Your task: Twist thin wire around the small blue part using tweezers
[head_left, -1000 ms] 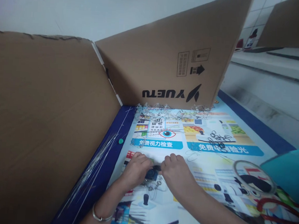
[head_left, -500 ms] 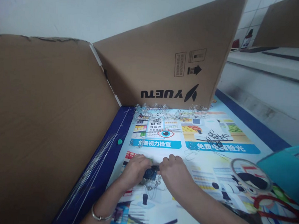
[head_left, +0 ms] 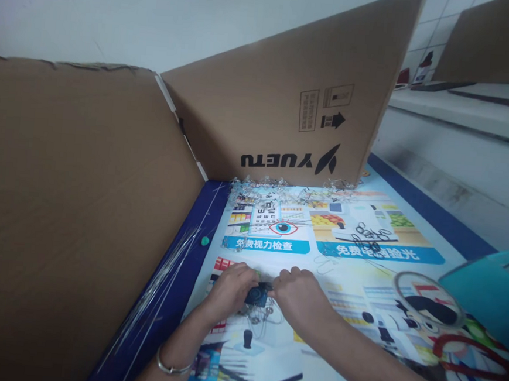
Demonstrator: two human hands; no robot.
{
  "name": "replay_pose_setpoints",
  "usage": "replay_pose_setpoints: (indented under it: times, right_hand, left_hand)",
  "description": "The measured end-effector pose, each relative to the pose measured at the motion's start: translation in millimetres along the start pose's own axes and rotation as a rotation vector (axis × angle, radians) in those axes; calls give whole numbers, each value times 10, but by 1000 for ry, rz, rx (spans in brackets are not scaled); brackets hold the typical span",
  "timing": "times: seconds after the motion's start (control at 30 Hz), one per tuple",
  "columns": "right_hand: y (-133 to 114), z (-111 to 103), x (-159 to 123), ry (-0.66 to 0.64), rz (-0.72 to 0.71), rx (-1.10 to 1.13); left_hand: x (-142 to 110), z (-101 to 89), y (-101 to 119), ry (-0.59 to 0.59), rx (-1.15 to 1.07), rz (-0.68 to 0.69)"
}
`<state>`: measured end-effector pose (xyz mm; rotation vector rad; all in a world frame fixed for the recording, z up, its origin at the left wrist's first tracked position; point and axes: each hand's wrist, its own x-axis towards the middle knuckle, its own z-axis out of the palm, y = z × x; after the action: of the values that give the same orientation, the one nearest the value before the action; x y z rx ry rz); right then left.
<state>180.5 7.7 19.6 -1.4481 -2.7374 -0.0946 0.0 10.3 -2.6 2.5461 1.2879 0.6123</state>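
A small dark blue square piece (head_left: 256, 295) with a faint round mark sits low in the middle, between my hands. My left hand (head_left: 231, 288), a metal bangle on its wrist, has its fingers closed on the piece's left and upper edge. My right hand (head_left: 301, 294) is closed at the right side of it; whatever its fingertips grip is hidden. Thin bent wire pieces (head_left: 262, 317) lie just below the blue piece, partly looped. A dark strip shows at the top of the piece between the fingertips.
Cardboard panels (head_left: 283, 99) stand at the back and left. Clear small wire pieces (head_left: 263, 194) line the back panel's foot. Dark loops (head_left: 368, 234) lie farther right. Straight wires (head_left: 163, 277) lie at left beside a green lump (head_left: 205, 241). A teal container (head_left: 493, 291) stands at right.
Both hands stay around the blue piece in nearly the same pose. The whole view has shifted very slightly.
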Motion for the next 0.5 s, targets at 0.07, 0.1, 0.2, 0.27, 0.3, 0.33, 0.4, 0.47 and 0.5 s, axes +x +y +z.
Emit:
replay_pose_setpoints:
  times: [0.07,0.1,0.2,0.27,0.3,0.33,0.4,0.47,0.5]
  right_hand:
    - [5,-2,0,-7,8,10]
    - [8,-3,-2,-5,8,11]
    - [19,-7,-13,17,-4,-5]
    - [25,-12,-18,28,-10,-16]
    - [28,-14,-18,28,-13,-19]
    - [31,-16,-17,25,-16,-21]
    - [35,-18,-14,21,-24,-25]
    - [40,-17,-10,29,-32,-26]
    - [42,-16,-9,37,-37,-26]
  left_hand:
    - [-7,5,-12,14,-17,-7]
    - [-11,5,-18,23,-29,-14]
    - [-16,-8,-28,41,-74,-35]
    - [-16,-19,-30,43,-94,-62]
    - [-17,-23,-31,44,-100,-74]
    - [-18,-26,-31,46,-103,-85]
    - [-24,-24,-33,52,-105,-91]
    - [-33,-19,-34,60,-104,-84]
    - [-37,-18,-34,61,-105,-81]
